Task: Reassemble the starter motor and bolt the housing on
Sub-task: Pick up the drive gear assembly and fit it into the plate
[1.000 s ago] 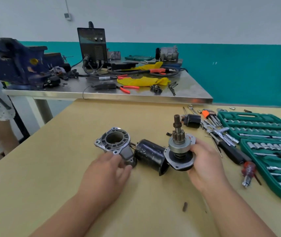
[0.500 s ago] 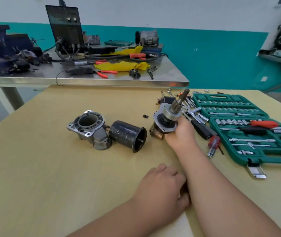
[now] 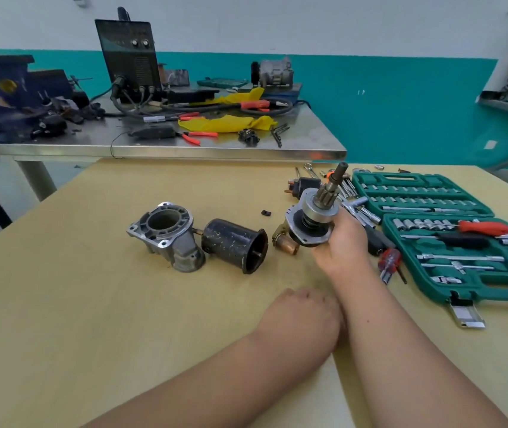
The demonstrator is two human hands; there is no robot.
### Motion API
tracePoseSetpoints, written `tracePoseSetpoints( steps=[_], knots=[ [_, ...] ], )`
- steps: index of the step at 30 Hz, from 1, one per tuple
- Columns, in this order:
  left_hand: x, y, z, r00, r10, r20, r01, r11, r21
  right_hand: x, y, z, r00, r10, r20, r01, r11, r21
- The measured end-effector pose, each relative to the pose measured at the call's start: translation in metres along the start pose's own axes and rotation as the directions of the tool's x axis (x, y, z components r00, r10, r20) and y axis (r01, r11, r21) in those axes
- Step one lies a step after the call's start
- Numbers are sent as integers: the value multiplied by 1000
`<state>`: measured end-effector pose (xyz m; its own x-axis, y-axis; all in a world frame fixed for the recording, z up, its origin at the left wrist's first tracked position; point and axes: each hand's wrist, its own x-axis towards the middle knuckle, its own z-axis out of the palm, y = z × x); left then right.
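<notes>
My right hand [image 3: 346, 242] grips the pinion drive assembly [image 3: 313, 222] by its round black plate, holding it above the table with the geared shaft tilted up and to the right. Left of it the silver aluminium housing [image 3: 166, 234] stands with its opening upward. The black cylindrical motor case [image 3: 234, 245] lies on its side against the housing. A brass-coloured part [image 3: 286, 243] lies just below the held assembly. My left hand [image 3: 303, 315] rests knuckles-up on the table against my right forearm; its fingertips are hidden.
An open green socket set [image 3: 450, 230] fills the right of the wooden table [image 3: 76, 304], with a red-handled screwdriver [image 3: 388, 262] and loose wrenches beside it. A small black piece [image 3: 266, 212] and a black solenoid [image 3: 306, 184] lie farther back. A cluttered steel bench [image 3: 215, 149] stands behind.
My right hand lifted the pinion assembly off the table and tilted it right. My left hand left the housing and moved back beside my right forearm.
</notes>
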<state>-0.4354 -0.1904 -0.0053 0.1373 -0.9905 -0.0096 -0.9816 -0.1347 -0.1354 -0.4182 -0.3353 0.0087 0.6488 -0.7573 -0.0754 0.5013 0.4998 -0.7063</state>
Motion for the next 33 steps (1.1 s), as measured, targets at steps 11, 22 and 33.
tracePoseSetpoints(
  steps=[11,22,33],
  knots=[
    [-52,-230,-3,528,-845,-87,778,522,-349,-12,9,6,991,-124,-45,110,967,-229],
    [-43,-96,-30,811,-497,-310,-165,313,-935,-58,30,54,944,-311,114,318,756,-573],
    [-19,-158,-15,754,-607,251,-464,-763,-451,78,-33,28,864,-440,244,191,-162,-968]
  ],
)
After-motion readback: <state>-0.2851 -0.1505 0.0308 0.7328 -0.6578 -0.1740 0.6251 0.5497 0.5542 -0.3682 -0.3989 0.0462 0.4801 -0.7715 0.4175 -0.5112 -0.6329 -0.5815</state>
